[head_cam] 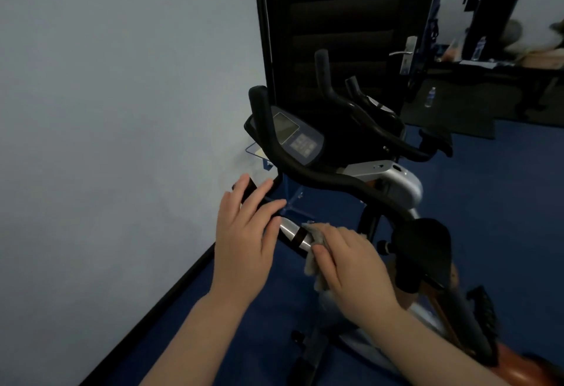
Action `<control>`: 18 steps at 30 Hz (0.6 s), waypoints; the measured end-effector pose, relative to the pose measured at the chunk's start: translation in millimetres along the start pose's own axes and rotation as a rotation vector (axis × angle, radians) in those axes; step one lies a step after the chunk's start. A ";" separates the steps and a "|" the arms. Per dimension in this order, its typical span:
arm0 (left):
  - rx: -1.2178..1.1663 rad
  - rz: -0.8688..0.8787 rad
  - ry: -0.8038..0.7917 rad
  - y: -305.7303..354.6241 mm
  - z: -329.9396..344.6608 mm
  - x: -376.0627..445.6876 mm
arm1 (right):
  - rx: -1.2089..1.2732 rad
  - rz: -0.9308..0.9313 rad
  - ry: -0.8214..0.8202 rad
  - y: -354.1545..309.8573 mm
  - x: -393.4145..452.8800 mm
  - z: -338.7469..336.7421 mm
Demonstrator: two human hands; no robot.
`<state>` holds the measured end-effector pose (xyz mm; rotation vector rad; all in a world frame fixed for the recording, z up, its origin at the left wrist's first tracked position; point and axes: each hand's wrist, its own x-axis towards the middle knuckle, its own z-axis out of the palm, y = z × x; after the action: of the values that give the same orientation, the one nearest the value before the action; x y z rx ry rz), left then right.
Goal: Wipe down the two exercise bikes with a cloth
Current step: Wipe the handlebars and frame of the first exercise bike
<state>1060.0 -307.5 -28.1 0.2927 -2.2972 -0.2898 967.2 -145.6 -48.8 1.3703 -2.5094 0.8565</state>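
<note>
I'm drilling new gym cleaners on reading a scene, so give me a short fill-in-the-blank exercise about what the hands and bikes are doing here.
1. The right hand presses a ____ against the handlebar's silver sensor.
2. The left hand rests on the handlebar grip with its fingers ____.
3. The near bike's console stands beside a ____ wall.
4. A second bike stands before a dark ____.

Missing words: cloth; straight; white; door
</note>
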 end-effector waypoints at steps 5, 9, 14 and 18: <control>0.151 0.055 0.034 -7.1 -2.9 11.1 | -0.027 0.142 0.084 -34.0 15.8 10.4; 0.102 -0.002 0.069 -11.0 -8.6 32.6 | 0.058 -0.081 -0.047 9.3 4.1 -5.5; -0.082 -0.108 0.025 -13.0 -3.8 29.3 | 0.225 0.107 0.288 -13.0 -0.8 20.8; -0.154 -0.163 0.073 -8.2 -1.0 29.2 | 0.157 -0.054 0.227 1.0 0.2 16.9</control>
<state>1042.3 -324.1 -9.9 0.4057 -2.1692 -0.5276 968.5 -154.6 -63.0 1.2958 -2.2660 1.1488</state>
